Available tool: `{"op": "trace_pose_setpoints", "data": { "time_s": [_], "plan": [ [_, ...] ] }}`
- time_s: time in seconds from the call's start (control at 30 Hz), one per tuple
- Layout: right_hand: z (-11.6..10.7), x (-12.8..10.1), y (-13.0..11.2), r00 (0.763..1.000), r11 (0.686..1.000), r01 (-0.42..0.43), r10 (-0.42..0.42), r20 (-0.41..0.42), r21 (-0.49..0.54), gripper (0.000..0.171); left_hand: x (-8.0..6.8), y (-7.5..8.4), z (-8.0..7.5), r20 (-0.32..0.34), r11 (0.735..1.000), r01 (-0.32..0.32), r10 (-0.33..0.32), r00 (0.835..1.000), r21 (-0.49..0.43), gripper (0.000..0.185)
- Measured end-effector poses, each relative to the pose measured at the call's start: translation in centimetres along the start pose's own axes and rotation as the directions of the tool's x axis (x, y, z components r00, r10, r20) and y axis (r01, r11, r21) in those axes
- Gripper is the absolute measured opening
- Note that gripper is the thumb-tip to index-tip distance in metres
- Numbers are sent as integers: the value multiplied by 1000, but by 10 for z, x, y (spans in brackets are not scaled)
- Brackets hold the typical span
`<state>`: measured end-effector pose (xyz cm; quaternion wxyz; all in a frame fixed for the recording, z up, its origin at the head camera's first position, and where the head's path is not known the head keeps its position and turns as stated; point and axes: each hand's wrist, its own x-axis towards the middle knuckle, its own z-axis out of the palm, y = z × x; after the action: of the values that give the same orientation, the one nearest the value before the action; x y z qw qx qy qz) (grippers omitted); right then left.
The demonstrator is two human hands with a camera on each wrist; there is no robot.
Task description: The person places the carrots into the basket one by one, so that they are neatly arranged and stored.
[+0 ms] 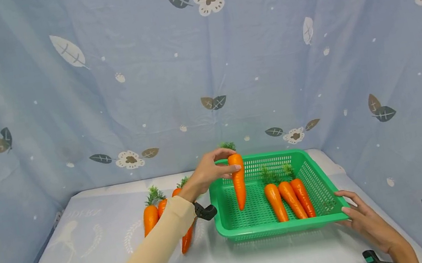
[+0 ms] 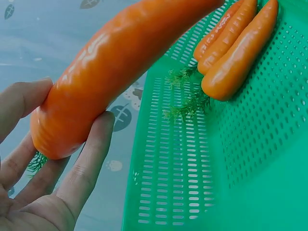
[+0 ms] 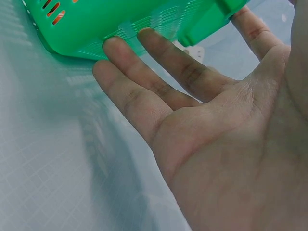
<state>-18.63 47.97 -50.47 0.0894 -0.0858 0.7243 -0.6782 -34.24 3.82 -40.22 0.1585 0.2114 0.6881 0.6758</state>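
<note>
My left hand [image 1: 212, 169] pinches an orange carrot [image 1: 239, 180] near its leafy top, between thumb and fingers. The carrot hangs tip down over the left part of a green plastic basket [image 1: 269, 228], clear of its floor. In the left wrist view the carrot [image 2: 103, 67] looks glossy, its green leaves mostly behind the fingers. Three more carrots [image 1: 292, 199] lie side by side in the basket's right half. At the basket's front right corner my right hand [image 1: 366, 219] holds the rim, with fingertips against the outer wall in the right wrist view.
Left of the basket, several carrots [image 1: 150, 218] lie on the pale cloth-covered table [image 1: 87, 245], partly hidden by the left forearm. A blue patterned curtain [image 1: 154, 90] stands behind and on both sides. Dark bands [image 1: 205, 211] circle the wrists.
</note>
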Motion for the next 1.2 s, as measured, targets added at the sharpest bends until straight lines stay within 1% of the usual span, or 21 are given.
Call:
{"op": "trace_pose_setpoints", "data": {
  "time_s": [0.3, 0.5, 0.67, 0.87, 0.93, 1.1, 1.2],
  "plan": [
    [0, 1, -2, 1000, 1000, 4, -4, 1, -4, 48, 12, -4, 15, 2, 999, 39, -39, 999, 26, 46],
    [-4, 0, 0, 1000, 1000, 8, -8, 6, 5, 48, 23, -9, 28, 33, 999, 41, -41, 999, 14, 45],
    [-4, 1, 1, 1000, 1000, 6, -6, 11, 1, 48, 27, -16, 37, 60, 998, 54, -56, 997, 25, 41],
    [-4, -1, 2, 1000, 1000, -3, 3, 15, -2, 49, 29, -27, 45, 56, 993, 95, -99, 993, 75, 38],
    [-5, -2, 3, 1000, 1000, 3, -3, 24, -5, 49, 30, -31, 47, 66, 990, 106, -112, 991, 95, 39],
    [-6, -1, 3, 1000, 1000, 7, -7, 27, -10, 48, 37, -38, 50, 104, 981, 152, -165, 981, 119, 40],
    [-5, 0, 2, 1000, 1000, 3, -3, 20, -6, 49, 41, -41, 53, 97, 972, 192, -206, 974, 138, 41]
  ]
}}
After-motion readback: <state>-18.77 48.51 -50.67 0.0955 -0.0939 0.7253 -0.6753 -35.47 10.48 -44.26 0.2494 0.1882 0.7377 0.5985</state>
